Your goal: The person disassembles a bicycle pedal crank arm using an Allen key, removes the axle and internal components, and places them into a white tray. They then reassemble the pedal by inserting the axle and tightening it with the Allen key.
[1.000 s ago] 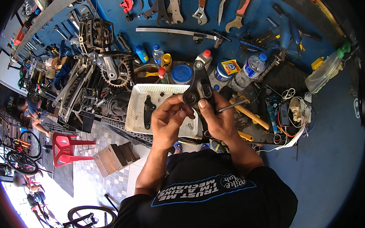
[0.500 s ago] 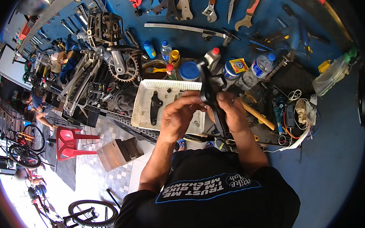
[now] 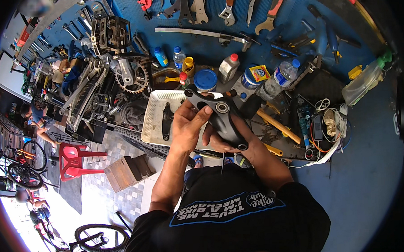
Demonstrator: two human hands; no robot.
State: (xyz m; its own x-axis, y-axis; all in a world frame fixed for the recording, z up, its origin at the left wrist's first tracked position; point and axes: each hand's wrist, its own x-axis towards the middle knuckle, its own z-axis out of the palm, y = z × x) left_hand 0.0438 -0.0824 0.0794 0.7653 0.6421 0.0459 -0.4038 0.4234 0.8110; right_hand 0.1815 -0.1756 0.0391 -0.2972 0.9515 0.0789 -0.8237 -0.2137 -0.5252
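Between my hands, above the front of the bench, is a black bicycle suspension rocker link (image 3: 217,118) with a round bearing set in its face. My left hand (image 3: 190,124) grips its left arm, thumb pressed on top. My right hand (image 3: 251,142) is closed round its lower part from beneath, partly hidden by the link. Below the right fingers a thin dark rod (image 3: 222,162) points down; I cannot make out what it belongs to. Behind my left hand, a white plastic basket (image 3: 150,114) holds another black link-shaped part (image 3: 166,121).
A hammer (image 3: 281,126) with a wooden handle lies right of my hands. Behind stand a blue-lidded tub (image 3: 205,80), a grey bottle (image 3: 229,68) and a large clear bottle (image 3: 283,77). Cranks and pedals (image 3: 127,77) are piled left. A red chair (image 3: 75,161) stands beyond a wooden box (image 3: 129,172).
The link has turned from edge-on to showing its broad face and bearing. My right hand has shifted beneath it; my left hand still grips it. The view has shifted slightly.
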